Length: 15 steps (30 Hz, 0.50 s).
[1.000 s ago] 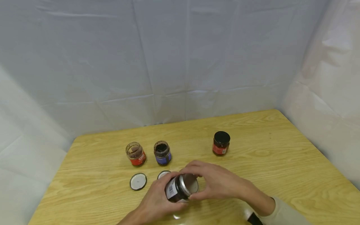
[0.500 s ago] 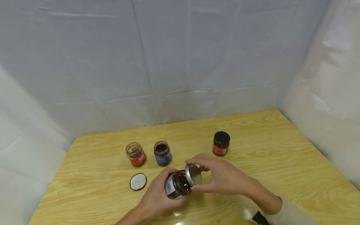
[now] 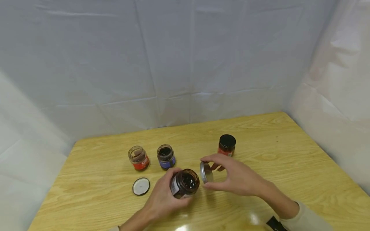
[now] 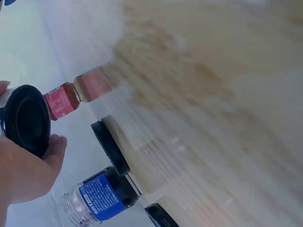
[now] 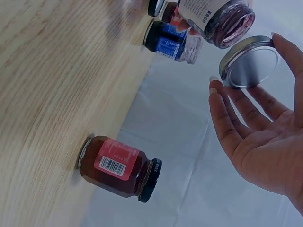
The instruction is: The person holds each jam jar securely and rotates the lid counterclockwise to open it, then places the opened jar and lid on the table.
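My left hand [image 3: 165, 195] grips a dark glass jar [image 3: 185, 183] with a white barcode label. The jar is tilted, its uncovered mouth facing right and showing dark contents. Its dark round base [image 4: 29, 120] shows in the left wrist view. Just right of the mouth, my right hand [image 3: 238, 176] pinches a silver-rimmed lid [image 3: 207, 172] on edge between thumb and fingers. In the right wrist view the lid [image 5: 251, 61] stands apart from the jar [image 5: 215, 19].
Behind the hands stand an uncovered red-label jar [image 3: 139, 158] and an uncovered blue-label jar [image 3: 166, 157]. An upturned lid [image 3: 141, 186] lies on the wooden table [image 3: 95, 179]; another lid [image 4: 110, 146] shows in the left wrist view. Beyond my right hand is a black-lidded red jar [image 3: 227, 144].
The lid has come off the held jar, and my right hand has carried it up and to the right. The jar's mouth is now uncovered and turned more toward the head camera.
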Motion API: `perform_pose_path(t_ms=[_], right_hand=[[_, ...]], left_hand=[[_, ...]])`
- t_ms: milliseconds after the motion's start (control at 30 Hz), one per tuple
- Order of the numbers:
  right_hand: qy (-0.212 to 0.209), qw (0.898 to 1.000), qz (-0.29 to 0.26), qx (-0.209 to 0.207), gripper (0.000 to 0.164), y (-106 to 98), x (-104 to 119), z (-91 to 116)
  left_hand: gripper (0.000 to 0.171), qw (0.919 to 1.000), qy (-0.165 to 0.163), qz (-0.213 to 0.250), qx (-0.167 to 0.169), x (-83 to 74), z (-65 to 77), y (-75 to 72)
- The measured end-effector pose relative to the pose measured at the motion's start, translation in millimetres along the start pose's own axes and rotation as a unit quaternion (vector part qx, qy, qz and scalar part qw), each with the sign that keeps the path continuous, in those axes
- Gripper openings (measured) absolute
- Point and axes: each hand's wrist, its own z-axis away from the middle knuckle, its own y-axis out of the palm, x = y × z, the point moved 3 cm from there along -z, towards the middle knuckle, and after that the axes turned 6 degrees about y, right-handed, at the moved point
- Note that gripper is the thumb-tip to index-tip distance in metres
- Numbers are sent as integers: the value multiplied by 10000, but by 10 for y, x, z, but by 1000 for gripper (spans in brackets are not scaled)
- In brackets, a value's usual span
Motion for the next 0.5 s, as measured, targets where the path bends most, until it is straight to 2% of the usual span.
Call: perform_pose_path(t_ms=[500], right_hand=[[317, 9994, -43, -151, 67, -136, -175, 58]], left_hand=[[74, 9995, -189, -258, -19, 7, -118, 36]])
